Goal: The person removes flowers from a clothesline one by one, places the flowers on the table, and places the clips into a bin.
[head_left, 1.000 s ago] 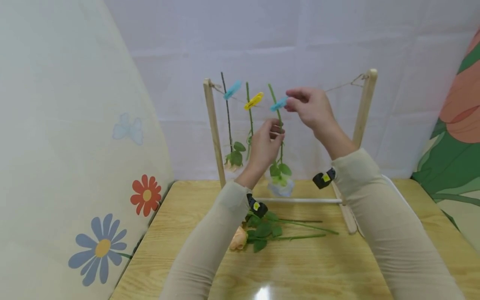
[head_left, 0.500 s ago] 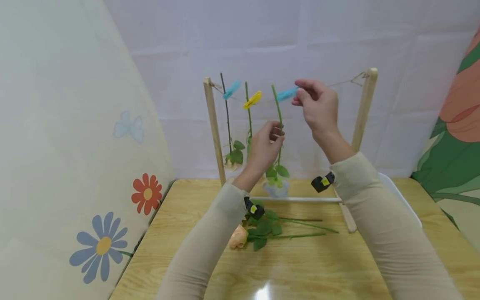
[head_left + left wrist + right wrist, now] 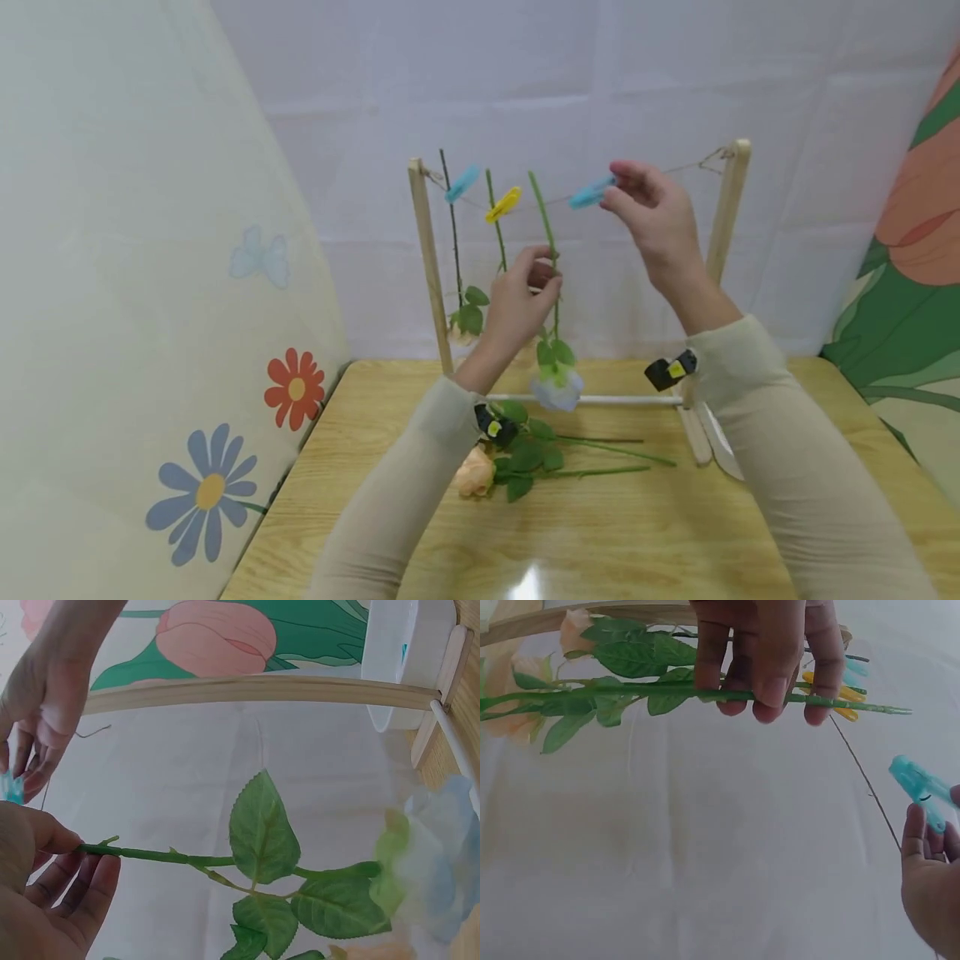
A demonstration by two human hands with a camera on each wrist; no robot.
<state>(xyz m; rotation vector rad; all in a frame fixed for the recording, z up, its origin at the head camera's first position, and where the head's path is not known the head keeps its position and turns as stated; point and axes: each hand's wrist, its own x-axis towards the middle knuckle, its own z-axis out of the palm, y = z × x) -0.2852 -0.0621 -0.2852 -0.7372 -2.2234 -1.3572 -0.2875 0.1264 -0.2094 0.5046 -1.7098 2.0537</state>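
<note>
My left hand (image 3: 521, 296) pinches the green stem of a pale blue-white artificial rose (image 3: 557, 389), which hangs bloom down. To the right, my right hand (image 3: 660, 217) pinches a light blue clothespin (image 3: 591, 193) by its tail end, apart from the stem. In the right wrist view the clothespin (image 3: 922, 787) is near the thin string (image 3: 862, 769). A yellow clothespin (image 3: 503, 205) and another blue clothespin (image 3: 462, 183) each hold a stem on the string, left of my left hand.
Wooden posts (image 3: 726, 208) carry the string, with a white bar (image 3: 630, 401) low between them. Several roses (image 3: 475, 473) lie on the wood-grain table (image 3: 570, 542) in front. A white container (image 3: 405, 652) stands by the right post in the left wrist view.
My right hand has drawn the blue clothespin off the rose stem and moved right with it. My left hand keeps its pinch on the stem and has shifted slightly left and down.
</note>
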